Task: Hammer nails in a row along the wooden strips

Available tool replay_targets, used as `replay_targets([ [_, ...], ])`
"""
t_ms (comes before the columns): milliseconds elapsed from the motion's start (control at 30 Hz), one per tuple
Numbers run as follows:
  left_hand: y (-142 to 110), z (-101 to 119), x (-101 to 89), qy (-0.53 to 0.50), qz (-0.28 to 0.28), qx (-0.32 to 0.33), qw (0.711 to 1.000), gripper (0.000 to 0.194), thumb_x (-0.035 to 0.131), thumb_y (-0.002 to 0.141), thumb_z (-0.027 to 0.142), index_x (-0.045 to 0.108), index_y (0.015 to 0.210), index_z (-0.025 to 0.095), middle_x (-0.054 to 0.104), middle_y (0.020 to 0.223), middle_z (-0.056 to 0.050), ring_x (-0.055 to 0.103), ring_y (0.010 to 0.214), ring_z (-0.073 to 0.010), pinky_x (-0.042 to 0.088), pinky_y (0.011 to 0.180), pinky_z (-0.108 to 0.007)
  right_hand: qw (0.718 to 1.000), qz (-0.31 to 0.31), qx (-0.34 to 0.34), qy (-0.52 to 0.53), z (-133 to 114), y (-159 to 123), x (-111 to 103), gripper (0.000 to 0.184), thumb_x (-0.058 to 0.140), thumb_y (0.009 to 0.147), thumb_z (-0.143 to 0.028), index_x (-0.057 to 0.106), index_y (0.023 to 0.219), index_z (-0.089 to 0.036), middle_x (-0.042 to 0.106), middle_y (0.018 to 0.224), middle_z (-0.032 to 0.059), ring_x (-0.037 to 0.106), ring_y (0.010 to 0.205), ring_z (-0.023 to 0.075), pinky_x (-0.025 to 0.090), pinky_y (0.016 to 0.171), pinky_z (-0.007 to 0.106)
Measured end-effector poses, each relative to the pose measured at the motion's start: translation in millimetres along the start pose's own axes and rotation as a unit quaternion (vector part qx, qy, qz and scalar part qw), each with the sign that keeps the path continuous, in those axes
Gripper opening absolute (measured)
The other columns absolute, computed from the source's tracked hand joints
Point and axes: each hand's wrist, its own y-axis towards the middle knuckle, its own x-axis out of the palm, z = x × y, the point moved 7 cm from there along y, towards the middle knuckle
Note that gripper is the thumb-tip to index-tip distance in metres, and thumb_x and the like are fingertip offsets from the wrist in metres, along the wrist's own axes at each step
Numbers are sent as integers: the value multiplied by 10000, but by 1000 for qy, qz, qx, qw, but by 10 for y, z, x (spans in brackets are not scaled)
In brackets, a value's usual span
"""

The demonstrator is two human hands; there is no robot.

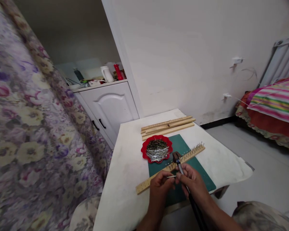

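My left hand is closed in a pinch on a thin nail, held level just above a long wooden strip. My right hand is wrapped round the black handle of a small hammer; its head rests over the strip. The strip lies slantwise across a green cutting mat. A row of upright nails stands along its far right half. A red dish heaped with loose nails sits beyond the strip, near the mat's far left corner.
A few spare wooden strips lie at the far edge of the white table. A floral curtain hangs at left, a white cabinet stands behind, and a bed with a striped blanket is at right.
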Motion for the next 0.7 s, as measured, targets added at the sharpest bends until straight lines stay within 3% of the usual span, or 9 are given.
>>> replay_targets([
  [100, -12, -101, 33, -108, 22, -17, 994, 164, 622, 720, 312, 605, 745, 151, 589, 594, 9, 510, 543, -104, 416, 553, -219, 1000, -10, 1, 2, -4, -9, 33, 286, 628, 736, -414, 487, 831, -184, 589, 518, -68, 334, 229, 21, 248, 246, 133],
  [167, 16, -101, -20, -126, 43, -7, 991, 160, 617, 728, 308, 602, 735, 149, 572, 583, 15, 504, 554, -102, 417, 568, -218, 1000, -17, -3, -7, -20, -20, 48, 271, 620, 749, -414, 488, 808, -184, 585, 540, -65, 340, 241, 19, 249, 251, 131],
  [300, 130, -19, -270, 10, 94, 31, 995, 151, 604, 749, 304, 615, 734, 154, 558, 646, 11, 513, 628, -116, 409, 606, -217, 999, 4, -20, -27, -95, -40, -16, 231, 580, 796, -396, 483, 826, -189, 585, 596, -64, 353, 256, 13, 245, 253, 127],
  [400, 202, 41, -359, 139, 89, 80, 983, 154, 580, 769, 294, 614, 697, 163, 563, 716, 0, 527, 686, -132, 400, 625, -222, 999, 19, -29, -33, -153, -47, -82, 228, 569, 806, -398, 484, 835, -189, 590, 600, -62, 361, 258, 16, 250, 253, 129],
  [700, 262, -34, -251, 283, 74, 121, 949, 137, 519, 802, 229, 633, 735, 192, 602, 754, 0, 569, 709, -135, 414, 647, -225, 999, 19, -10, -36, -120, -64, -75, 218, 570, 789, -386, 479, 842, -195, 585, 571, -74, 349, 234, 16, 237, 245, 127],
])
